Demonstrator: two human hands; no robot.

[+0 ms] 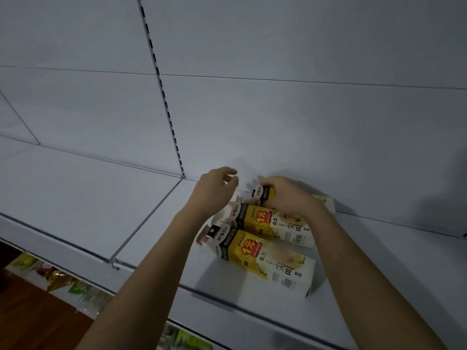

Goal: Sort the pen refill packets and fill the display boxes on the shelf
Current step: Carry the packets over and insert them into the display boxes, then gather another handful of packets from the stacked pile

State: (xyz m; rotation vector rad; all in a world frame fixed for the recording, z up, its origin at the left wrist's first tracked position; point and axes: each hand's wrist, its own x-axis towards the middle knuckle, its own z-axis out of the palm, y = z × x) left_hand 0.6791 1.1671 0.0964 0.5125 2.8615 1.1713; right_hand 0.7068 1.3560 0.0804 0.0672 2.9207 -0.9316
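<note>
Three yellow-and-white display boxes stand side by side on the white shelf. The nearest box and the middle box show their printed sides. My right hand grips the top of the rear box, which it mostly covers. My left hand hovers just left of that box top with loosely curled fingers, and what it touches is hidden. White packet ends stick up between the two hands.
A slotted upright runs up the white back panel. A seam splits the shelf left of the boxes. Below the shelf edge lie colourful packaged goods over a brown floor.
</note>
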